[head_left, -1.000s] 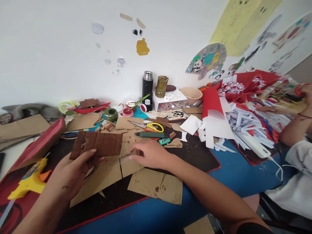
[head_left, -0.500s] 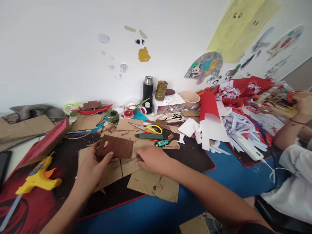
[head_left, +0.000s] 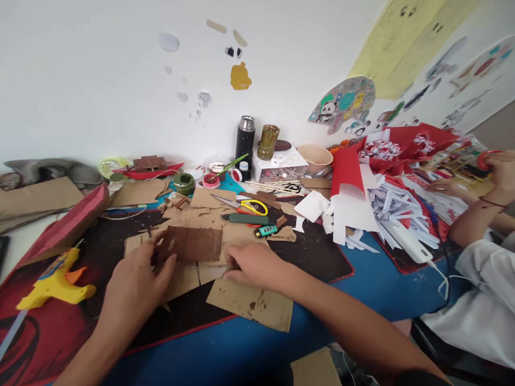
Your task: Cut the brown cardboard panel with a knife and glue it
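no legible text anywhere. small print on the tan cardboard scrap [head_left: 284,234] by the green lighter [head_left: 266,230] is too blurred to read. black marks on the white box [head_left: 280,166] and the glue gun [head_left: 54,281] label are also unreadable.

Both of the person's forearms are bare from wrist to elbow, with no sleeve reaching into view on the left one. The left hand [head_left: 134,284] and the right hand [head_left: 253,264] are the person's own hands, ungloved, with no ring, watch or bracelet to be seen on either. At the very bottom edge, by the right upper arm, a strip of dark fabric shows, seemingly the hem of a short black sleeve.
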### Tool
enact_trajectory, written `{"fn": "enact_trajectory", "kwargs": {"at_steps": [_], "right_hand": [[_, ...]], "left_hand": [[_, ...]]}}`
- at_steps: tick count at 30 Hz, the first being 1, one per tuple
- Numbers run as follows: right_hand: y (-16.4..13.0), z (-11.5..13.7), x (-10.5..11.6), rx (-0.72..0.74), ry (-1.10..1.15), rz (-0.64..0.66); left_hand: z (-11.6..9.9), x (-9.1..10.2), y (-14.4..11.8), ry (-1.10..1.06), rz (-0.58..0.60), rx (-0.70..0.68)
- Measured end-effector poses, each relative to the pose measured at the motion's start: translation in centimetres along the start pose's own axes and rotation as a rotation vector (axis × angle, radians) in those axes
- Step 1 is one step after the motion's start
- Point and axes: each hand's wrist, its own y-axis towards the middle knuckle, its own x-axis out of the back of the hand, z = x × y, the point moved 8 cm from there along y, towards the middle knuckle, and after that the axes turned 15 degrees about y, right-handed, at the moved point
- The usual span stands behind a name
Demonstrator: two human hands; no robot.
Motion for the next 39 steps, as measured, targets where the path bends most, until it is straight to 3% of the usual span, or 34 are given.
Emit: {"fn": "enact_trajectory", "kwargs": {"at_steps": [9,14,18,22,26,34,39], "right_hand": [[-1.1,0.6,0.9,0.041,0.093,0.042],[-1.3,0.6,1.4,0.033,0.154,0.039],[-1.5,0.4,1.5,0.024,0.112,0.035],[-1.8,0.0,1.9,0.012,0.102,0.033],[-1.9,-0.7,2.7,-0.011,0.114,0.003],[-0.2,-0.8,3.0,-0.032,0.037,0.012],[0.7,-0.5,2.9,-0.039,0.011,0.022]], "left_hand": [[-0.6,1.0,-1.7,0.218,-0.03,-0.243],[-2.2,1.2,-1.3,0.072,-0.074,-0.336],[-3.9,-0.6,-0.6,-0.012,-0.031,-0.486],[-3.6,-2.4,0.0,-0.01,0.022,-0.538],[-3.1,-3.1,-0.4,-0.036,0.057,-0.559],[-2.4,-0.5,-1.3,-0.095,0.004,-0.575],[-4.0,2.2,-2.1,-0.139,-0.105,-0.524]]}}
